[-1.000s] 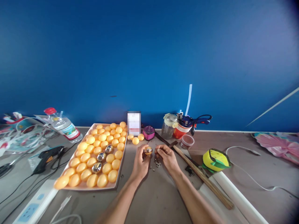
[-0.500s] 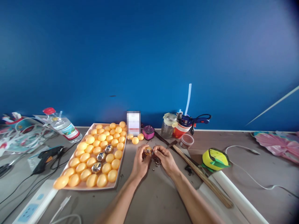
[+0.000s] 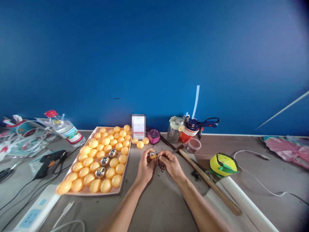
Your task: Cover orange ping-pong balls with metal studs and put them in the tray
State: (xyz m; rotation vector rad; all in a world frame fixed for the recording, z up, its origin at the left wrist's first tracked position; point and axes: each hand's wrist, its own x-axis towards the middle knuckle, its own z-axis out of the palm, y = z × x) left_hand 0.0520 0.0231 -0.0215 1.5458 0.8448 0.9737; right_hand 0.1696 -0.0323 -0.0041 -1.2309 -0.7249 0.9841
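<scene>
My left hand is closed round a ping-pong ball, which is orange with shiny, mirror-like silver on its upper side. Close beside the ball, my right hand has its thumb and fingertips pinched together; anything between them is too small to make out. Below the fingers, small shiny pieces lie scattered on the grey table. To the left, a shallow box holds rows of plain orange balls, with a few silvery balls among them.
A smartphone-like blurred panel stands at the wall near a purple container. Rightward are a glass jar, a small tub, wooden sticks and a yellow pouch. Leftward are a bottle, a glue gun and a power strip.
The ball in my left hand has turned or risen slightly, so more of its silver top shows. The right fingers stay pinched beside it. The whole view has shifted a little.
</scene>
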